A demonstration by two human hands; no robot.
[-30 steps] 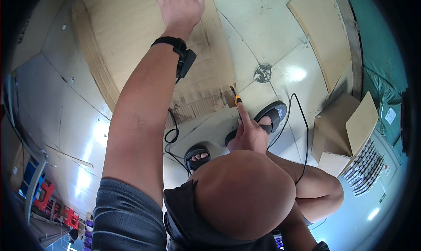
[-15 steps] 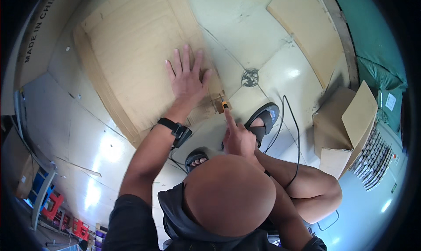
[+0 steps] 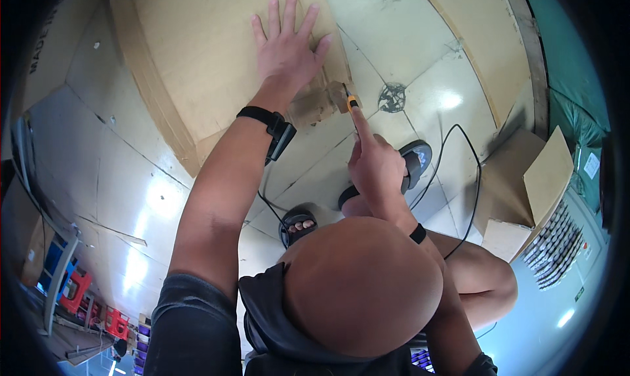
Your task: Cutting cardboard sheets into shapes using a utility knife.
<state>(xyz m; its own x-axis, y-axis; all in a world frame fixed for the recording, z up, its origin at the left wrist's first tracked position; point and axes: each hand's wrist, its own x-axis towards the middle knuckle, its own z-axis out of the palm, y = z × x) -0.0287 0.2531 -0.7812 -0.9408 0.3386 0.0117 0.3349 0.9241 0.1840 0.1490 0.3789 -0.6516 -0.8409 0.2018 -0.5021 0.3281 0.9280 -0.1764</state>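
Note:
A large flat cardboard sheet [image 3: 203, 48] lies on the tiled floor, its far part cut off by the view's top edge. My left hand [image 3: 289, 58] rests flat on it near its right side, fingers spread. In my right hand [image 3: 377, 163] is an orange and black utility knife [image 3: 353, 102], with the index finger stretched along its handle. The blade points away from me and meets the sheet's near right corner, beside a patch of brown tape [image 3: 336, 95]. My other right fingers curl round the handle, partly hidden.
My sandalled feet and bent knee [image 3: 364, 284] are close below the hands. A black cable [image 3: 479, 172] loops on the right, near an open cardboard box [image 3: 512, 186]. Another cardboard piece [image 3: 485, 41] lies far right. Red stools [image 3: 77, 291] stand at the lower left.
The sheet and both hands now appear higher in the picture as the view has shifted. The knife stays at the sheet's near right corner; my left hand remains flat on the cardboard.

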